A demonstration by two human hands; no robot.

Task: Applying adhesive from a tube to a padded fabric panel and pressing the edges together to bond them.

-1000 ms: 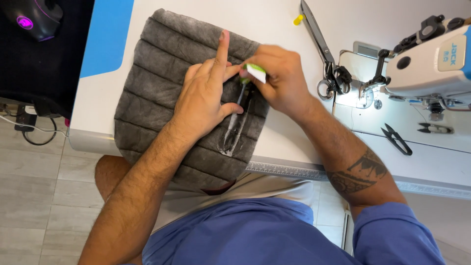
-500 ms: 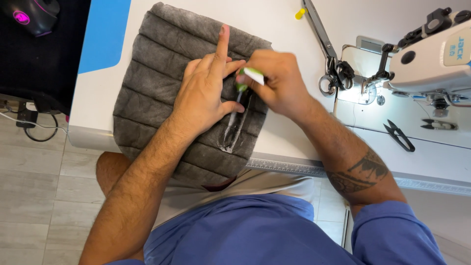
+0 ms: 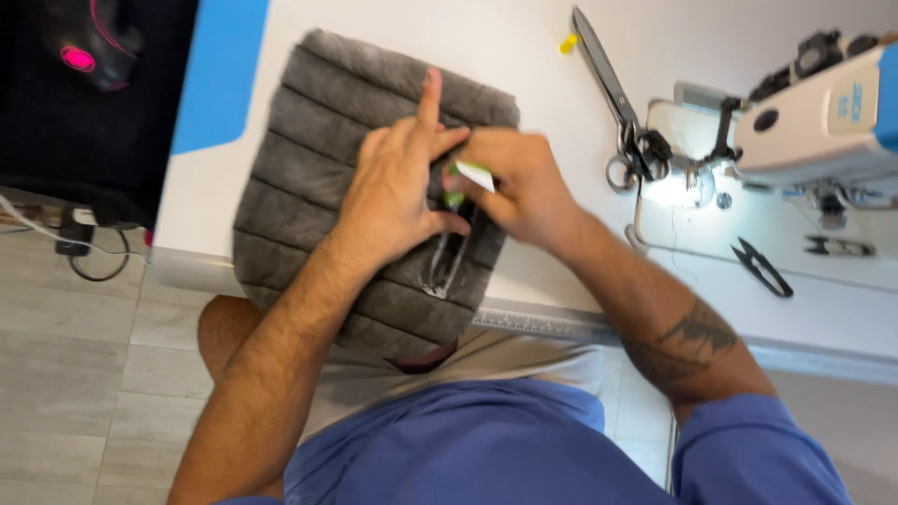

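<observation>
Grey ribbed plush cushion cover [image 3: 309, 178] lies on the white table [image 3: 524, 56], overhanging its near edge. Left hand [image 3: 398, 192] presses flat on it, forefinger raised. Right hand [image 3: 519, 182] pinches a small green-and-white tag [image 3: 468, 178]. Long scissors [image 3: 617, 103] and the sewing machine [image 3: 823, 112] sit further right.

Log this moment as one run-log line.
left hand: pressing grey ribbed cushion | right hand: pinching small white-green tag | scissors, sewing machine: untouched

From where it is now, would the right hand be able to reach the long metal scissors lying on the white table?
Probably yes. The right hand rests on the grey ribbed plush pad, and the long metal scissors lie just beyond it on the bare white table, with nothing between.
</observation>
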